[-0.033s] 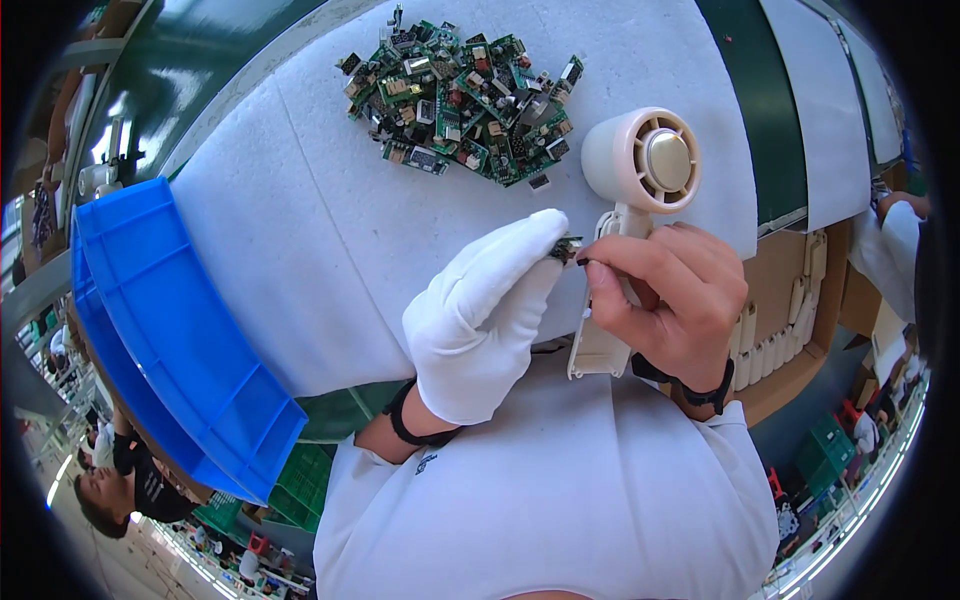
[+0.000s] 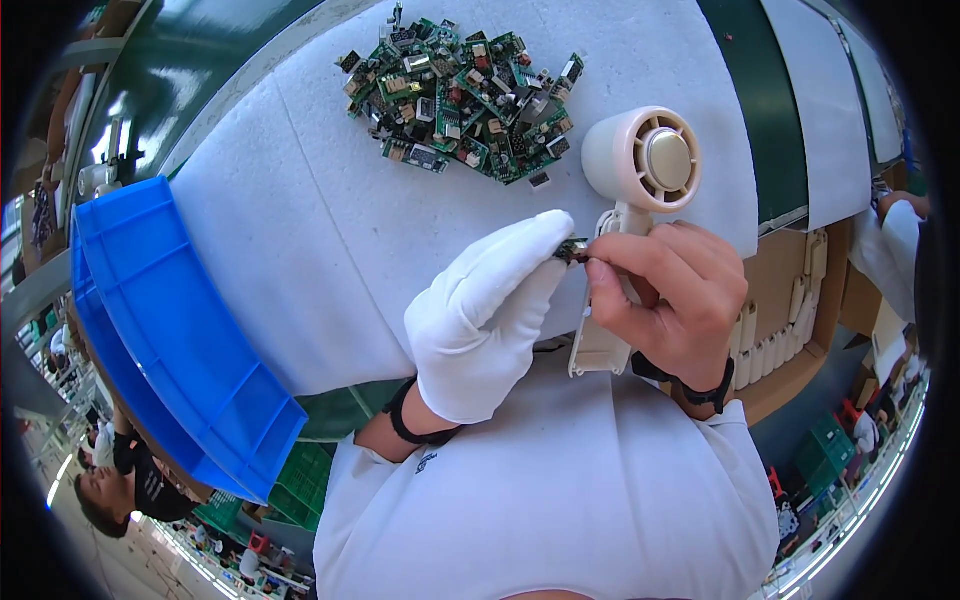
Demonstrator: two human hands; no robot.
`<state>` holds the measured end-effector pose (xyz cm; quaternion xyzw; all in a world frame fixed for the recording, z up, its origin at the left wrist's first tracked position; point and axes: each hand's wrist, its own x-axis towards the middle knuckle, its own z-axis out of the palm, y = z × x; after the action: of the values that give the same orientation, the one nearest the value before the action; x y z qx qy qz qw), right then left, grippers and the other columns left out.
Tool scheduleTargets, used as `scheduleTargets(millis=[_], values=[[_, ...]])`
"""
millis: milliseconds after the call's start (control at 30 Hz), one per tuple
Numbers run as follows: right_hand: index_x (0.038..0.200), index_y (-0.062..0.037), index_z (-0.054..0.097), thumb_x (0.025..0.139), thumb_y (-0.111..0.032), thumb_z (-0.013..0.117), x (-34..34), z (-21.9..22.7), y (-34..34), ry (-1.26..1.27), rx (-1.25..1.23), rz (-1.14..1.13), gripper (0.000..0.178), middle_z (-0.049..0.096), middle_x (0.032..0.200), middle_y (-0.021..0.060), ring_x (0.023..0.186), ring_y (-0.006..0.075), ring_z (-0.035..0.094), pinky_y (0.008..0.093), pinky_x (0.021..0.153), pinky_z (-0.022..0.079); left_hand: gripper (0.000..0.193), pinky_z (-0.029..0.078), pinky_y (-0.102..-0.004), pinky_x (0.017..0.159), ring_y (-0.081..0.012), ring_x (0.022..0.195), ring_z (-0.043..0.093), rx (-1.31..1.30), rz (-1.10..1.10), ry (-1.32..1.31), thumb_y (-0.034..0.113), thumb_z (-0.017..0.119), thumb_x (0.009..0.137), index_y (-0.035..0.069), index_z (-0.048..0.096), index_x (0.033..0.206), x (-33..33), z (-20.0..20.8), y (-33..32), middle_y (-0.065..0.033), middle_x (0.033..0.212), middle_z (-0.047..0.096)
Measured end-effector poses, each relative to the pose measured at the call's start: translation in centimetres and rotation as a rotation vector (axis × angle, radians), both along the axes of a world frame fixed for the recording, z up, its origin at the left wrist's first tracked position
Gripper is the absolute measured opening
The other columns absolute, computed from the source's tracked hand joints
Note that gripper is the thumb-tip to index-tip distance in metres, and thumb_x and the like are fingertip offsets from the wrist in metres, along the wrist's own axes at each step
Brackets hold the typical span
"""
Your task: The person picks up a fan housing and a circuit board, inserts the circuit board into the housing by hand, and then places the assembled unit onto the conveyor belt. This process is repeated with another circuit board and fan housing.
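My left hand (image 2: 485,315), in a white glove, is closed with a small green circuit board (image 2: 570,250) pinched at its fingertips. My bare right hand (image 2: 672,295) pinches a small dark piece against the board's right end; it is too small to name. Beneath the right hand lies a cream handheld fan, its round head (image 2: 642,160) pointing away from me. The fan's handle shell (image 2: 598,350) is open and partly hidden by that hand. Beyond both hands, a heap of similar circuit boards (image 2: 460,105) covers part of the white foam sheet (image 2: 290,230).
A blue plastic bin (image 2: 185,320) stands tilted at the left. Right of me, a cardboard box (image 2: 800,370) holds several cream handle parts. A green table surface (image 2: 755,110) shows past the sheet. Another person (image 2: 130,480) is at the lower left.
The dark piece in my right fingertips has come up against the board, closing a small gap. My left hand has shifted slightly right with the board.
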<state>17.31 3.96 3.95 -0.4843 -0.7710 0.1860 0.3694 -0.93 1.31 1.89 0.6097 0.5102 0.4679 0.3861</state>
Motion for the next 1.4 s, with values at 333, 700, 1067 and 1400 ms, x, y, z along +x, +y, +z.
scheduleTargets(millis=[333,700,1067,1400], values=[[0.082,-0.0084,0.072,0.063,0.001,0.079,0.36,0.24,-0.24,-0.012,-0.034,-0.006,0.023,0.053,0.063,0.0015,0.051,0.0170,0.053,0.0285,0.047,0.042,0.038,0.056,-0.0310,0.086,-0.0254,0.098,0.072,0.008,-0.065,-0.006,-0.006,0.076,0.082,0.004,0.072,0.118,0.08,0.22,0.20,-0.0134,0.112,0.073],[0.082,-0.0065,0.073,0.061,0.003,0.076,0.09,-0.13,-0.58,-0.021,0.063,-0.030,0.024,0.056,0.071,0.0019,0.067,0.0178,0.052,0.0286,0.055,0.043,0.037,0.056,-0.0310,0.085,-0.0243,0.096,0.073,0.005,-0.083,-0.003,-0.009,0.077,0.080,0.002,0.073,0.115,0.04,0.42,-0.21,-0.0151,0.109,0.074],[0.080,-0.0069,0.071,0.058,0.003,0.076,-0.17,-0.08,-0.72,-0.027,0.019,-0.064,0.024,0.056,0.071,0.0024,0.068,0.0210,0.054,0.0304,0.059,0.046,0.034,0.058,-0.0307,0.083,-0.0251,0.094,0.074,-0.004,-0.049,-0.060,-0.006,0.076,0.082,0.005,0.073,0.115,0.23,-0.12,-0.32,-0.0132,0.109,0.075],[0.078,-0.0040,0.070,0.059,0.006,0.073,-0.46,0.14,-0.50,-0.015,0.051,-0.037,0.022,0.051,0.065,0.0022,0.060,0.0162,0.047,0.0280,0.051,0.037,0.039,0.057,-0.0334,0.085,-0.0296,0.097,0.072,0.108,-0.080,0.055,-0.009,0.073,0.082,0.004,0.070,0.119,0.21,-0.27,-0.41,-0.0149,0.113,0.073]])
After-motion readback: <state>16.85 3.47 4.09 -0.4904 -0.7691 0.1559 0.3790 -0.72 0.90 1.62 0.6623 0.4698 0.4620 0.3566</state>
